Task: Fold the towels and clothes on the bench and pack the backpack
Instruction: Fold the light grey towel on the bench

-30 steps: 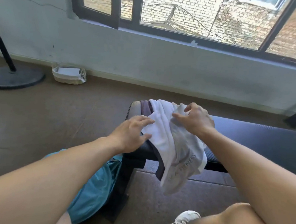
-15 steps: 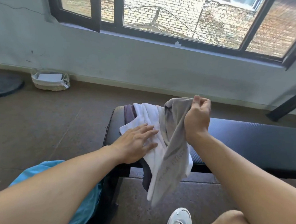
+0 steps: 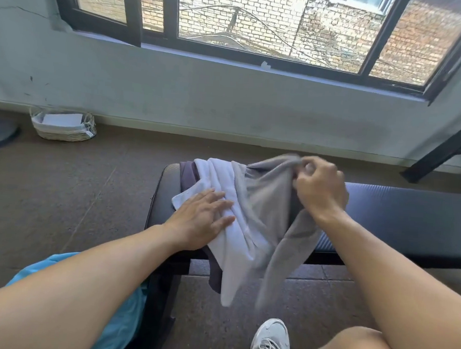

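Item: grey garment [image 3: 265, 203], soft, light, limp, heaped with a white towel [image 3: 223, 184] at the bench's [image 3: 411, 207] left end; your right hand [image 3: 320, 188] fingers pinch its top hem, your left hand [image 3: 202, 218] fingers flat on the towel; judged best taken by hem corners.

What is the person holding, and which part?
The right hand grips the grey towel by its top edge. The left hand holds nothing.

One bench [image 3: 410, 209] carries three cloths: one white towel [image 3: 236, 244], one grey garment [image 3: 265, 203], one dark garment [image 3: 187, 175]. One basket [image 3: 62, 133] sits far left.
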